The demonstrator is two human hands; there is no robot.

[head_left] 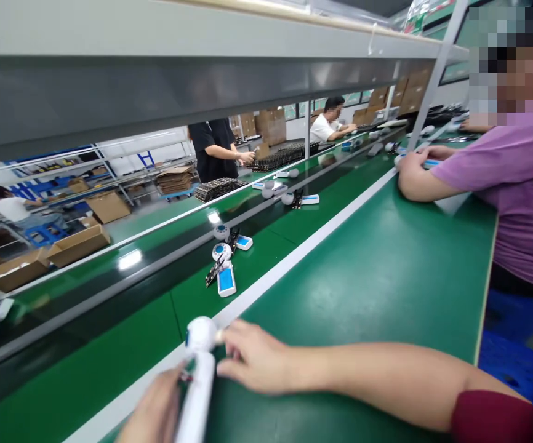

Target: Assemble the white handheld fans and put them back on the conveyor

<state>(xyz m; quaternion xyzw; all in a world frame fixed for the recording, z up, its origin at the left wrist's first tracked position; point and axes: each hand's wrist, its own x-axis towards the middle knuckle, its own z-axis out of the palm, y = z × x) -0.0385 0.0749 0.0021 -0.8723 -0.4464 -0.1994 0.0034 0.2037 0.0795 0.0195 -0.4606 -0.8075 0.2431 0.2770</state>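
Count, seen from afar: one white unit (pixel 205 369), flanked by my left hand (pixel 153 409), which grips its handle (pixel 196 403), and my right hand (pixel 260 360), half-curled at its round head (pixel 200 334); whether that one pinches I can't tell.

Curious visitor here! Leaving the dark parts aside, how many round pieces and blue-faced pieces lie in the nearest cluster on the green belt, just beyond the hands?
Round pieces: 2
Blue-faced pieces: 2
Total: 4
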